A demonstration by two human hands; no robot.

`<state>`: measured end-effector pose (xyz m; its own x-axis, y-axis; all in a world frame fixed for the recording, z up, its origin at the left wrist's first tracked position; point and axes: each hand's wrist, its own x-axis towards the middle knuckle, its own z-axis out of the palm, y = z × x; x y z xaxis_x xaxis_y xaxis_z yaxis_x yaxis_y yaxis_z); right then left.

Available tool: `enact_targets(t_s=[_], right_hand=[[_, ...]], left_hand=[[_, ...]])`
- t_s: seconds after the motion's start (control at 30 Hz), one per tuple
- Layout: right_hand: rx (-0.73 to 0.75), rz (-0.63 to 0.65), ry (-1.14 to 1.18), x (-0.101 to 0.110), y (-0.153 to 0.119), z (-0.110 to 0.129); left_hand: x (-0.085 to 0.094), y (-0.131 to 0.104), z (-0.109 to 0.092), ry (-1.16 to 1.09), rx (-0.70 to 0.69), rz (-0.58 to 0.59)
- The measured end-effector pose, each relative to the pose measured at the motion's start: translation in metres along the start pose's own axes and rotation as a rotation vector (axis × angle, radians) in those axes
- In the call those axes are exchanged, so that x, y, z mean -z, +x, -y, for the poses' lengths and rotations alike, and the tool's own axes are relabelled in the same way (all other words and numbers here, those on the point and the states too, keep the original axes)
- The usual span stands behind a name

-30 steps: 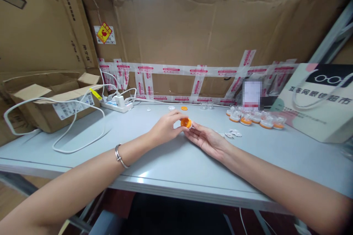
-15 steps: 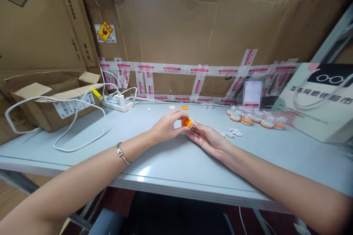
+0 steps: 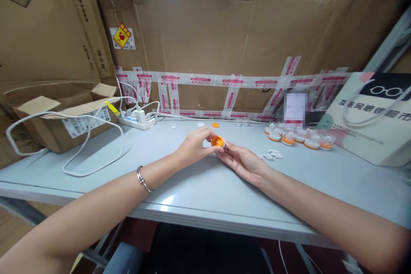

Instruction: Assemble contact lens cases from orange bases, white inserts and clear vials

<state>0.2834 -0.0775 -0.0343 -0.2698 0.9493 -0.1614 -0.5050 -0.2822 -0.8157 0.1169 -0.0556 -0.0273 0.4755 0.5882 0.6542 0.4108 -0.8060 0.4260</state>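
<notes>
An orange round cup-like part is held between both hands above the table, its hollow side facing me. My left hand pinches it from the left with thumb and fingers. My right hand has its fingertips on the part's right side, palm turned up. Behind the hands lie an orange ring and a white ring. To the right of my right hand is a small pile of white pieces. Several clear-topped parts with orange and white bases are grouped farther right.
On the left, an open cardboard box stands near a white power strip with looping cables. A paper bag stands at the right. A large taped carton walls off the back of the grey table.
The orange part has turned slightly between the fingers, and a small light spot now shows in its hollow. Both hands stay nearly in place.
</notes>
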Motion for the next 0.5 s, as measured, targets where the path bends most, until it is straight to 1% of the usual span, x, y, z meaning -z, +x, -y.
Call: enact_targets(t_s=[0.13, 0.37, 0.5], right_hand=[[-0.019, -0.024, 0.006, 0.0003, 0.0007, -0.0017], [-0.048, -0.003, -0.004, 0.0005, -0.0016, -0.0022], [-0.066, 0.001, 0.016, 0.0016, -0.0011, -0.0017]], left_hand=[[-0.0005, -0.0015, 0.0004, 0.029, 0.039, 0.038], [0.0030, -0.0026, -0.0010, 0.031, -0.020, 0.087], [0.0036, -0.0020, -0.0023, 0.024, 0.021, 0.063]])
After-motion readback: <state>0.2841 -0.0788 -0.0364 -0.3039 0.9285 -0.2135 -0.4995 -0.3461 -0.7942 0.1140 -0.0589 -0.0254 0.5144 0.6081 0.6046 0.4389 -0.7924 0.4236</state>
